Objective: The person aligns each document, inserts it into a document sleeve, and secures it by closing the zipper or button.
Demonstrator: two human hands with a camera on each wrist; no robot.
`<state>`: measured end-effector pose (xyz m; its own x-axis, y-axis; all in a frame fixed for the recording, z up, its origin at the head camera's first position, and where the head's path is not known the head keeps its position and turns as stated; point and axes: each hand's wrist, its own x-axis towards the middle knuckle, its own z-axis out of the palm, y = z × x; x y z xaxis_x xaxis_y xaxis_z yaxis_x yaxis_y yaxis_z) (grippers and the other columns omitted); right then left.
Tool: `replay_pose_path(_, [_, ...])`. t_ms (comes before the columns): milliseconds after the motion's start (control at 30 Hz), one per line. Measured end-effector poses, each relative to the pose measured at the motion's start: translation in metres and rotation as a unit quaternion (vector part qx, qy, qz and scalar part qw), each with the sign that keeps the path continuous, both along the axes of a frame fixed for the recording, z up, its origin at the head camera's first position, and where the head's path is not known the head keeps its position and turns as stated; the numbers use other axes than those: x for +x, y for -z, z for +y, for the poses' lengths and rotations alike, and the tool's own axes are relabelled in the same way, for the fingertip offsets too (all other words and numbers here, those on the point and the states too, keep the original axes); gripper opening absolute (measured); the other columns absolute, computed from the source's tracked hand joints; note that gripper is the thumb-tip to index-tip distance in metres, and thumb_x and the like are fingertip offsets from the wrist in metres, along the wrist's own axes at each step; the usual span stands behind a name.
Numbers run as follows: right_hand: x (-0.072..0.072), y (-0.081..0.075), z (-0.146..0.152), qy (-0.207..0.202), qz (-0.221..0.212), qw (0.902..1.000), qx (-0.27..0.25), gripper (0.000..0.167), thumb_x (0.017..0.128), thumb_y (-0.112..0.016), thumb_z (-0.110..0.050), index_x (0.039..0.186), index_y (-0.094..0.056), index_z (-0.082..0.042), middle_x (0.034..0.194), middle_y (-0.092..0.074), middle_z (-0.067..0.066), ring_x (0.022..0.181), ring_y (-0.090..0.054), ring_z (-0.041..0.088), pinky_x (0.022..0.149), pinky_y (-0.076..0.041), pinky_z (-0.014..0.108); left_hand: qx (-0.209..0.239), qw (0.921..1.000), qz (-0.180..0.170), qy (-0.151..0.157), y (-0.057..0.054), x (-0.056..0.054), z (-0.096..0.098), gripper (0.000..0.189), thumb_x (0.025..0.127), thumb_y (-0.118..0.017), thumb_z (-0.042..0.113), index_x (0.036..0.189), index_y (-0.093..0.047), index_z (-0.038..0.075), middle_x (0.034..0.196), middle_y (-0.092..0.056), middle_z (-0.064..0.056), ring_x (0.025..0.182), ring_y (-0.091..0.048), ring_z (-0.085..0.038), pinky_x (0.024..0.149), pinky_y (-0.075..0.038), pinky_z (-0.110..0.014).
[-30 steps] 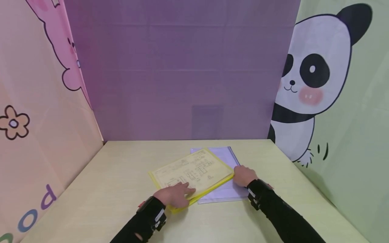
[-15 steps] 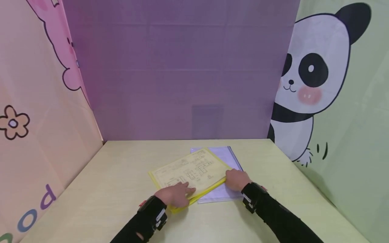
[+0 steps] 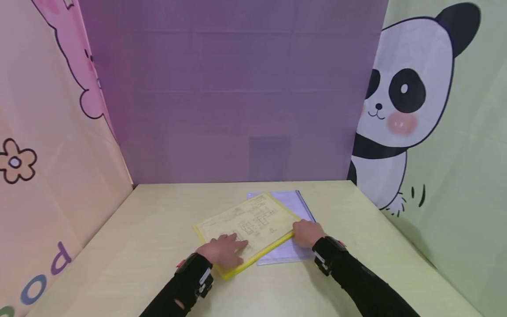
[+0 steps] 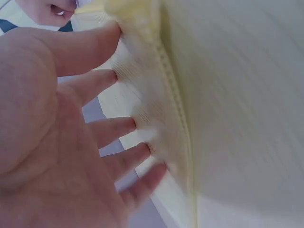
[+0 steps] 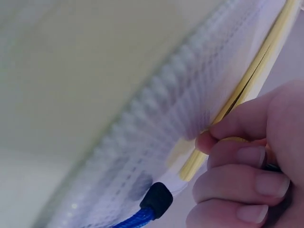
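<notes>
A yellow-edged document pouch (image 3: 253,222) with a diagram-printed sheet showing lies tilted on the table, overlapping a pale purple document pouch (image 3: 291,253). My left hand (image 3: 223,251) rests on its near-left part, fingers spread. In the left wrist view the fingertips (image 4: 142,148) touch the translucent mesh face beside its yellow border. My right hand (image 3: 309,233) grips the right corner. In the right wrist view, thumb and forefinger pinch the yellow edge strip (image 5: 247,83), which has a dark slit along it; the other fingers are curled.
A blue cord (image 5: 137,218) with a black end hangs by the whitish mesh pouch in the right wrist view. Pale wooden table (image 3: 158,220) surrounds the pouches. A purple backdrop (image 3: 237,97) stands behind, with a panda-print panel (image 3: 416,88) at right.
My right hand has shifted left along the yellow pouch's edge. My left hand has moved slightly up and left, fingers spreading over the sheet. The gap along the near edge looks narrower.
</notes>
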<state>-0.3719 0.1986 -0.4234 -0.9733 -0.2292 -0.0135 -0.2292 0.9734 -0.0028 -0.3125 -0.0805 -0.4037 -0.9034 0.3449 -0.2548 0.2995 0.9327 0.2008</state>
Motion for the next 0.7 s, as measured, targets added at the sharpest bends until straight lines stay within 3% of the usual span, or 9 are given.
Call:
replay_pose_path(233, [-0.001, -0.001, -0.003, -0.007, 0.004, 0.9999, 0.015, 0.014, 0.096, -0.061, -0.011, 0.082, -0.059, -0.007, 0.075, -0.058, 0.008, 0.067, -0.053, 0.024, 0.064, -0.052, 0.045, 0.005, 0.9998, -0.012, -0.014, 0.000, -0.002, -0.002, 0.058, 0.095, -0.067, 0.047, 0.150, -0.052, 0.035, 0.161, -0.037, -0.007, 0.149, -0.028, -0.040, 0.112, -0.025, -0.072])
replay_pose_path(500, [0.008, 0.000, -0.011, -0.033, 0.026, 0.9989, 0.019, 0.016, 0.098, -0.060, -0.010, 0.083, -0.061, -0.005, 0.074, -0.057, 0.008, 0.066, -0.052, 0.023, 0.064, -0.052, 0.044, 0.004, 0.9999, -0.010, 0.010, -0.003, -0.003, -0.003, 0.059, 0.095, -0.068, 0.046, 0.150, -0.052, 0.032, 0.159, -0.038, -0.009, 0.146, -0.032, -0.040, 0.109, -0.035, -0.066])
replay_pose_path(700, [0.015, -0.002, -0.022, -0.052, 0.018, 0.9984, 0.015, 0.016, 0.097, -0.060, -0.010, 0.082, -0.059, -0.006, 0.073, -0.054, 0.007, 0.066, -0.050, 0.023, 0.064, -0.049, 0.043, 0.008, 0.9998, -0.019, 0.003, -0.004, -0.003, -0.002, 0.059, 0.094, -0.068, 0.045, 0.150, -0.052, 0.032, 0.159, -0.038, -0.008, 0.146, -0.033, -0.040, 0.109, -0.036, -0.065])
